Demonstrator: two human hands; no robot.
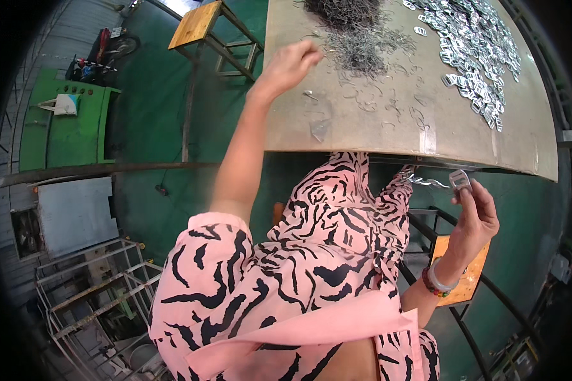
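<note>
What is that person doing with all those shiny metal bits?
A person in a pink, black-striped top sits at a wooden table. The left hand reaches into a heap of thin wire clips on the table. The right hand is held below the table edge, pinching a small metal buckle with a bent wire on it. A big spread of similar buckles lies on the table's right side.
</note>
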